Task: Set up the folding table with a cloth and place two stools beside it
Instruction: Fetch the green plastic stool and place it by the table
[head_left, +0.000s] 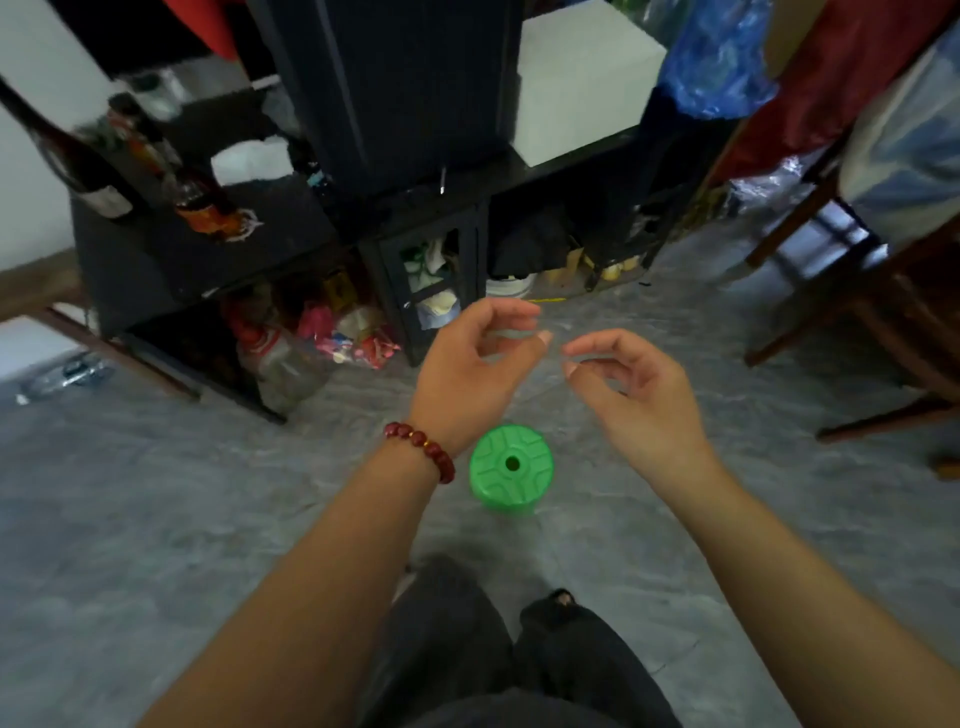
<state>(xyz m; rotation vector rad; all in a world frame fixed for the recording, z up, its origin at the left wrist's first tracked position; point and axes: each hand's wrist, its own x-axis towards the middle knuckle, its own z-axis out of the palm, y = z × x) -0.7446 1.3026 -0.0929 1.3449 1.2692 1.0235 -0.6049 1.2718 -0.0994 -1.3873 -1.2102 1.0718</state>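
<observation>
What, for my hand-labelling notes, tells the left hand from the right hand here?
The left hand wears a red bead bracelet at the wrist; the right hand has a bare wrist. The left hand sits higher in the view than the right hand. Both have loosely curled fingers, hold nothing, and hover with fingertips facing each other above the green stool on the floor.

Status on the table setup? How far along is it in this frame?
Done: one green stool stands upright on the floor, and nothing touches it. In hand: nothing. The left hand and right hand hover above it with fingers loosely curled and empty. Left: no set-up table, cloth or second stool is in view, so none of those can be confirmed.
</observation>
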